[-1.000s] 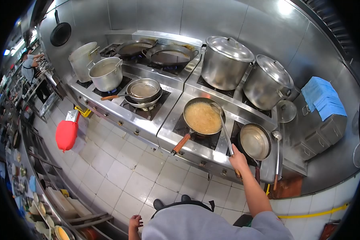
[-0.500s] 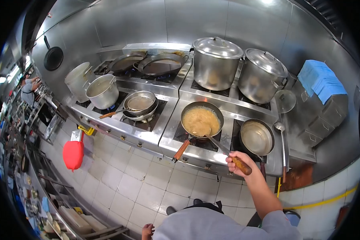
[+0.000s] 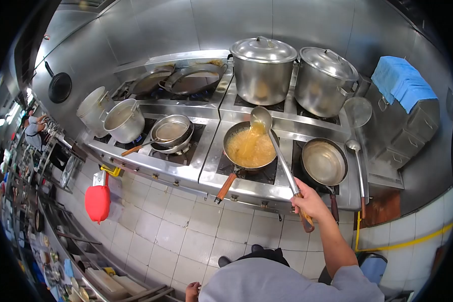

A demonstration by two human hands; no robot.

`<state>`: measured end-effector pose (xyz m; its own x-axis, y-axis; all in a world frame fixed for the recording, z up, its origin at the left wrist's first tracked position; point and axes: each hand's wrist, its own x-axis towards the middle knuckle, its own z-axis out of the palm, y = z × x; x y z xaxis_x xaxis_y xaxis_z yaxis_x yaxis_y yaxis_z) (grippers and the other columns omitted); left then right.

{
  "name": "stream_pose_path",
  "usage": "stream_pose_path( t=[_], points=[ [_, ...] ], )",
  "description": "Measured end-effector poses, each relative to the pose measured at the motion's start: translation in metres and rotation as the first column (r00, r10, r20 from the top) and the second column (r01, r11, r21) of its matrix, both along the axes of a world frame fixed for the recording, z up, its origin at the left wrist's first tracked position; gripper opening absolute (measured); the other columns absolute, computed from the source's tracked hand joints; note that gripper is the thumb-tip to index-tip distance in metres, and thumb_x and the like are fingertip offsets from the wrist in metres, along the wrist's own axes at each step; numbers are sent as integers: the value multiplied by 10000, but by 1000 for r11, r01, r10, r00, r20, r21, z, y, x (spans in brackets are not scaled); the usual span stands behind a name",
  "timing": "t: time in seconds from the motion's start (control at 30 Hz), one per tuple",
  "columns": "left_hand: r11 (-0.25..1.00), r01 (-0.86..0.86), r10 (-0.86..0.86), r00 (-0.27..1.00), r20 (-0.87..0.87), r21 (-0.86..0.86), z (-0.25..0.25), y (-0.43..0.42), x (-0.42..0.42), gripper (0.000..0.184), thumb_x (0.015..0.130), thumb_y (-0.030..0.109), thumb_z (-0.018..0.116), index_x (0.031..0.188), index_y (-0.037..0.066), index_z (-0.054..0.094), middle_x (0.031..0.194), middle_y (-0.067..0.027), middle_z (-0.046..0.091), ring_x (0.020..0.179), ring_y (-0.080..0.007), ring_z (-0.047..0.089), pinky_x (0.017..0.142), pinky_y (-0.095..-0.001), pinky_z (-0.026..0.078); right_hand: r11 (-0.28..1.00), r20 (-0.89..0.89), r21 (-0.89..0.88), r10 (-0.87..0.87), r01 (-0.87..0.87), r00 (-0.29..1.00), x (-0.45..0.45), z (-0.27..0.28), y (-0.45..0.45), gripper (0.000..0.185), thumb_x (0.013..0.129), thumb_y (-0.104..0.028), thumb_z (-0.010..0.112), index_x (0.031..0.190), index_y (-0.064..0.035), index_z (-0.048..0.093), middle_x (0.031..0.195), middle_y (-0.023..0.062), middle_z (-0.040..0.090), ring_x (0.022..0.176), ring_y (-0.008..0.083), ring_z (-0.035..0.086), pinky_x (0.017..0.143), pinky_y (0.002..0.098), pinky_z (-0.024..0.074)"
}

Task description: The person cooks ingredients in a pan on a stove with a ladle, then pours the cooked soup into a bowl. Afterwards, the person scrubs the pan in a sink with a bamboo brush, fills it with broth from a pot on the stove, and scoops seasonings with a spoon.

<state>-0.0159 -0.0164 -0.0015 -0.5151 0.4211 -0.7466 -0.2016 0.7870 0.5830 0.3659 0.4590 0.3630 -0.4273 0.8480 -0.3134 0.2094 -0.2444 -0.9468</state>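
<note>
Steel range set against a steel wall, tiled floor on the near side of the frying pan; 2 lidded stockpots behind it, 2nd farther R; another pan just R of it; via head cam, my R hand, nearside R of frying pan, is wrapped round the ladle's wooden grip; bowl's tipped near the far rim, liquid streaming in; L hand, nearside, mostly cropped, can't tell its grip; I'd judge a slow tip, bowl low & inside the rim, best vs. splashes.
</note>
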Motion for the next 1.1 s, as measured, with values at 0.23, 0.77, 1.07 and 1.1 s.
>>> stream_pose_path(
  t=[0.23, 0.77, 1.07, 1.1],
  points=[
    [967, -10, -25, 990, 136, 253, 115, 132, 25, 478, 920, 319, 651, 1281, 13, 587, 1191, -116, 658, 1069, -207, 620, 875, -347, 517, 944, 455, 329, -163, 5, 875, -14, -11, -10, 770, 809, -64, 608, 1514, -96, 298, 967, 152, 636, 747, 232, 633, 706, 355, 517],
    [876, -112, -364, 485, 795, 470, 289, 409, 177, 357, 1046, 381, 421, 1151, 80, 581, 993, -62, 654, 852, -222, 636, 801, -409, 548, 944, 119, 277, 153, -181, 981, -28, -74, -20, 490, 960, -242, 638, 1366, 1, 509, 974, 58, 648, 824, 108, 595, 710, 269, 494],
    [858, 9, -278, 849, 450, 513, 266, 415, 143, 257, 1033, 231, 443, 1248, 95, 479, 859, -64, 575, 535, -167, 534, 425, -305, 467, 977, 177, 127, 148, -171, 973, 43, -98, -39, 408, 929, -205, 668, 1304, -68, 584, 865, 6, 628, 712, 91, 564, 653, 266, 479],
    [858, 15, -282, 850, 445, 514, 267, 411, 142, 257, 1033, 231, 443, 1248, 95, 479, 859, -64, 575, 535, -167, 534, 425, -305, 467, 973, 187, 149, 147, -176, 971, 46, -96, -40, 401, 921, -208, 674, 1291, -76, 595, 857, 8, 623, 706, 98, 560, 661, 271, 481]
  ],
)
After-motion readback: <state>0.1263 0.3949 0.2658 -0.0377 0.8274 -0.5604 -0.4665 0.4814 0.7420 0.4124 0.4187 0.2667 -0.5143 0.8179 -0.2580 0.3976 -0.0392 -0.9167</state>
